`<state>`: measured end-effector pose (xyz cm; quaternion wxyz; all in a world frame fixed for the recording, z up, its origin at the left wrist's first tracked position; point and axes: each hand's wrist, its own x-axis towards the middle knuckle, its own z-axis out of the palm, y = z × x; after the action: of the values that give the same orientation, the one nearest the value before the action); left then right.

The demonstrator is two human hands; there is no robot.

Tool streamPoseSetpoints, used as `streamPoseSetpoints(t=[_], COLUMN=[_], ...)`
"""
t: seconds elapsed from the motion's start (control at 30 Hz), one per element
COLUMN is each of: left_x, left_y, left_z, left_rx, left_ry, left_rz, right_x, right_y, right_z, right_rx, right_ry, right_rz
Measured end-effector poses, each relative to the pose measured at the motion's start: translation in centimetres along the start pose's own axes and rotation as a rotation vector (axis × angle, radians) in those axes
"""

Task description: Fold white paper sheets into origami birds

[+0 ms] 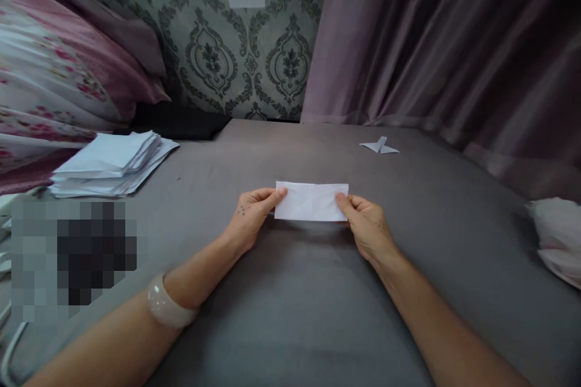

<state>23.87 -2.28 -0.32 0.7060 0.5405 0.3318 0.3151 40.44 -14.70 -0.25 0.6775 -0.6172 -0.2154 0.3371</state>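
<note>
A small white sheet of paper [311, 202], wider than it is tall, is held up between both hands above the grey surface. Faint creases run across its face. My left hand [255, 213] pinches its left edge, thumb in front and fingers behind. At the right edge my right hand [365, 217] grips it the same way. The fingers behind the sheet are partly hidden. A pale bangle [167, 304] sits around my left wrist.
A stack of white paper [109, 160] lies at the back left, near a black flat item [181, 121]. A folded paper plane [380, 146] rests at the back right. Crumpled pale cloth [560, 236] is at the right edge. Curtains [385, 30] hang behind.
</note>
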Motion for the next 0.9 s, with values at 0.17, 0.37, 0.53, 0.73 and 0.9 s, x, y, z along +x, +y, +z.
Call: streamPoseSetpoints(t=[0.17, 0.37, 0.53, 0.73, 0.9], left_x=[-0.06, -0.1, -0.07, 0.19, 0.05], left_y=[-0.16, -0.39, -0.57, -0.66, -0.14], left_z=[0.02, 0.08, 0.14, 0.01, 0.18], left_rx=[-0.025, -0.021, -0.004, 0.054, 0.09], left_ry=[0.018, 0.013, 0.025, 0.098, -0.032], left_rz=[-0.033, -0.023, -0.049, -0.05, 0.021], right_x=[-0.04, 0.06, 0.0, 0.26, 0.4], right_y=[0.2, 0.45, 0.43, 0.42, 0.14], right_z=[-0.16, -0.31, -0.25, -0.45, -0.55], right_rx=[-0.067, -0.15, -0.189, -0.196, -0.15], right_ry=[-0.008, 0.012, 0.01, -0.039, -0.106], right_rz=[-0.065, -0.115, -0.115, 0.037, -0.01])
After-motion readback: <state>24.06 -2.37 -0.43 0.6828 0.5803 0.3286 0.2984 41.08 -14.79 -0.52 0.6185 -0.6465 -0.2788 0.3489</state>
